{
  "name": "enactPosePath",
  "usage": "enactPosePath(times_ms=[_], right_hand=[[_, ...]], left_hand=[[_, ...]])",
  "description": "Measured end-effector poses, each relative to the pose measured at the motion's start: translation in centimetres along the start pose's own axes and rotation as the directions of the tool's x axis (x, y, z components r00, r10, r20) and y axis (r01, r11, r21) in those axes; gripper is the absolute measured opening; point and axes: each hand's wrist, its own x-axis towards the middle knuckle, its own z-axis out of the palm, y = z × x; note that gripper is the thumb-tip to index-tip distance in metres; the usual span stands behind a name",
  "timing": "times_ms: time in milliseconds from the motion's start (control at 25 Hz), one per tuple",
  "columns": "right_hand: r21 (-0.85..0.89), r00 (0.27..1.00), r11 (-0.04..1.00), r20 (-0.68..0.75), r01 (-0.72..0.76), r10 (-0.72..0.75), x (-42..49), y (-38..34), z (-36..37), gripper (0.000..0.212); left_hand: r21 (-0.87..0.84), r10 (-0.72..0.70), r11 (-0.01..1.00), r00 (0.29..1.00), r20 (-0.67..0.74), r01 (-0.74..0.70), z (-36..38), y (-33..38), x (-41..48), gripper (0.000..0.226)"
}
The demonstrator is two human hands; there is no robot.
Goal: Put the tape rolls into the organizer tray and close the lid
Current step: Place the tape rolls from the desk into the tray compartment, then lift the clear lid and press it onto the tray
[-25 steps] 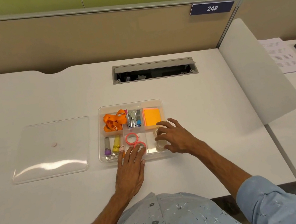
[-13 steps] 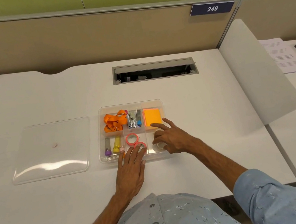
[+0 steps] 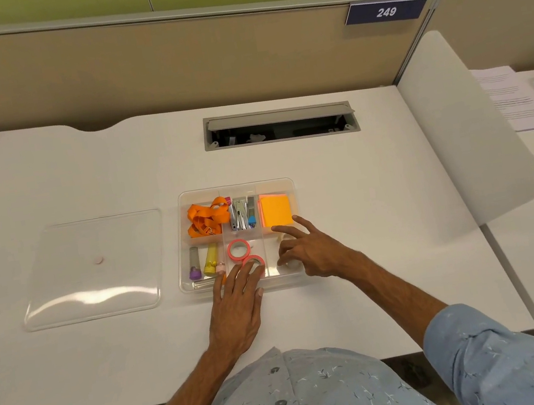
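A clear organizer tray sits mid-desk with its lid off. The transparent lid lies flat to the tray's left. Two pink tape rolls lie in the front middle compartment: the far one is uncovered, and the near one is under the fingertips of my left hand, which rests flat over the tray's front rim. My right hand hovers over the front right compartment with its fingers spread and index finger pointing out. A pale tape roll shows partly beneath it; the rest is hidden.
Other compartments hold an orange lanyard, staplers, orange sticky notes and markers. An open cable hatch lies behind the tray. A white divider panel stands to the right, with papers beyond it.
My right hand has shifted slightly left and back over the front right compartment, with the index finger stretched out. My left hand has stayed on the near pink roll.
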Motion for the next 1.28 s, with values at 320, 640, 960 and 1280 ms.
enactPosePath(times_ms=[320,640,960,1280], right_hand=[[0.185,0.986,0.978,-0.117,-0.095,0.118,-0.2,-0.8,0.1,0.054],[0.345,0.917,0.936,-0.348,-0.07,0.197,4.6,-4.2,-3.1,0.055],[0.231,0.931,0.941,-0.327,0.247,-0.164,15.3,-16.4,-5.8,0.053],[0.035,0.964,0.972,-0.137,0.233,-0.226,19.0,-23.5,-4.1,0.044]], left_hand=[[-0.011,0.027,1.0,1.0,0.006,-0.027,-0.1,-0.2,0.0,0.062],[-0.158,-0.068,0.987,0.971,-0.228,0.032,-2.2,-2.4,-1.4,0.054],[-0.174,-0.492,0.87,0.832,-0.258,0.461,-7.1,-12.5,-6.6,0.058],[-0.03,-0.608,0.793,0.794,0.028,0.608,-7.8,-17.4,-9.6,0.059]])
